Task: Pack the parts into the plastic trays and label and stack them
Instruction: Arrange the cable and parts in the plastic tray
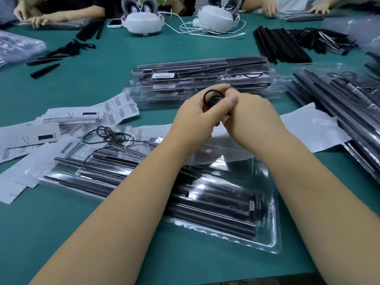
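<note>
My left hand [195, 116] and my right hand [250, 114] meet above the table's middle, both gripping a coiled black cable [211, 97] between their fingers. Below my forearms lies a clear plastic tray [273, 223] holding long black rods. A second clear tray [67, 173] to its left holds more rods, with a loose black cable [107, 134] on it. Behind my hands stands a stack of packed trays [205, 83], the top one bearing a barcode label [163, 75].
Printed label sheets [121, 109] and papers [24, 138] lie at the left. Loose black rods [281, 46] and more filled trays [337, 95] sit at the right. Two white headsets [141, 21] with cables and a phone [114, 23] are at the far edge, where other people's hands work.
</note>
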`<state>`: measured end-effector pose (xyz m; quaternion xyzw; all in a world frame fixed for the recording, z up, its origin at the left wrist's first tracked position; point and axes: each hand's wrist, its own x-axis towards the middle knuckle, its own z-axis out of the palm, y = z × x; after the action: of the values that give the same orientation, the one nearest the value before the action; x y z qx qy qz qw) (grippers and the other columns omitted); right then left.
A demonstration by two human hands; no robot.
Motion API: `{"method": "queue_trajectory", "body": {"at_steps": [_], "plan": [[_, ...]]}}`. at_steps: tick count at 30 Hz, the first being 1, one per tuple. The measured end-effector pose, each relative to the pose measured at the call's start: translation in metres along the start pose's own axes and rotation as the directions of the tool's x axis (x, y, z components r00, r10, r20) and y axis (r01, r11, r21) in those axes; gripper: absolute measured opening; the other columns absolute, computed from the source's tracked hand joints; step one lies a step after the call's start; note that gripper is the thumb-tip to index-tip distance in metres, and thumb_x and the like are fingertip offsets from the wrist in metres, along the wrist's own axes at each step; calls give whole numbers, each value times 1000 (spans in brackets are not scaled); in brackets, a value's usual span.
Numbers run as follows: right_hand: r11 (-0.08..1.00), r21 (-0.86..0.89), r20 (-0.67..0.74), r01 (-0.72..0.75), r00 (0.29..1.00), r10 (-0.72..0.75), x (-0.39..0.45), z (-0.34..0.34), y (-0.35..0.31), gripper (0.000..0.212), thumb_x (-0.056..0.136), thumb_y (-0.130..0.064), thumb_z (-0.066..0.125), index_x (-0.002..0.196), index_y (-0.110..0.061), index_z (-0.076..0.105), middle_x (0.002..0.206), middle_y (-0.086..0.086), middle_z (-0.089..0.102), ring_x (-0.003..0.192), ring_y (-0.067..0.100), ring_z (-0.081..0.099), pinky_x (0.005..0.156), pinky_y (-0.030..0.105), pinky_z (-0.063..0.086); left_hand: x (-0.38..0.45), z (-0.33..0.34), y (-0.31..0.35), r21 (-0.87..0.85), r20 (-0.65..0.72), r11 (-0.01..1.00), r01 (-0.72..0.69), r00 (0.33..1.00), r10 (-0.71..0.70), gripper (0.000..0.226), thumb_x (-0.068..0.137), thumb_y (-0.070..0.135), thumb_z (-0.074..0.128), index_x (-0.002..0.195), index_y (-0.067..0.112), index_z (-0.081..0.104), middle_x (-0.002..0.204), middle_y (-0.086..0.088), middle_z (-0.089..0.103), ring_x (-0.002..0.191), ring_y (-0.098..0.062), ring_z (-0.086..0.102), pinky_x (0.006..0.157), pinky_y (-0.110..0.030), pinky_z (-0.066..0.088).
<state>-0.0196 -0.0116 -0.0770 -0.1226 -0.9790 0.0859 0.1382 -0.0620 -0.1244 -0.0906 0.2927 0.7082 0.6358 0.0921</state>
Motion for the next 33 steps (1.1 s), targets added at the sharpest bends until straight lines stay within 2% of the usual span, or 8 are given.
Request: {"method": "queue_trajectory", "body": {"at_steps": [2,8,11,14,18,23,28,33], "plan": [[999,33,20,-19,1000,18,-2,3,-4,22,88,-20,55,109,-17,49,80,-3,43,74,22,41,58,29,30,1,0,-1,-16,-1,1000,26,1000,-26,16,95,24,54,105,28,66,62,18,60,57,-4,53,50,-23,43],[966,202,250,-163,962,110,3,4,-16,26,83,-24,59,59,-26,47,61,-6,49,56,15,46,46,26,26,-1,-7,0,-11,173,1000,-10,985,12,24,96,18,49,111,28,65,71,24,63,62,5,54,52,-12,40],[960,213,147,-183,977,153,2,4,-9,32,82,-29,61,54,-25,47,57,-7,48,53,11,43,45,26,27,2,-6,-1,29,66,999,-24,998,22,21,89,24,64,109,31,64,76,15,63,63,-2,54,56,-21,46],[929,305,18,-209,977,214,1,5,1,33,82,-28,58,54,-18,43,55,-3,47,52,12,42,45,28,25,4,-9,-3,102,-28,994,35,999,-33,26,76,40,74,84,17,67,69,0,61,60,-13,50,62,-36,48],[876,400,35,-269,960,278,3,8,8,38,80,-25,64,52,-18,40,49,-6,41,48,11,38,45,28,25,7,-14,-4,26,123,985,169,978,-171,43,71,58,66,62,19,49,54,5,45,58,-15,44,69,-33,41],[898,415,141,-148,985,98,0,16,4,31,76,-17,66,54,-18,43,51,-5,44,51,12,41,47,27,29,13,-18,-8,-180,117,943,280,958,-262,29,92,42,55,77,17,59,66,10,63,77,-14,58,87,-38,51],[994,80,170,-76,984,62,4,26,-8,16,82,-25,57,76,-20,43,62,-6,41,64,22,44,50,28,28,11,-14,-9,9,81,967,255,963,-255,44,69,53,70,77,15,50,77,-2,56,77,-17,55,84,-43,51],[940,338,192,-45,981,-21,0,26,-5,23,81,-33,55,62,-22,49,56,-4,55,57,12,52,49,29,36,12,-5,-10,81,-96,973,218,973,-210,34,95,39,52,70,17,49,74,-3,60,67,-16,53,71,-36,49]]}}
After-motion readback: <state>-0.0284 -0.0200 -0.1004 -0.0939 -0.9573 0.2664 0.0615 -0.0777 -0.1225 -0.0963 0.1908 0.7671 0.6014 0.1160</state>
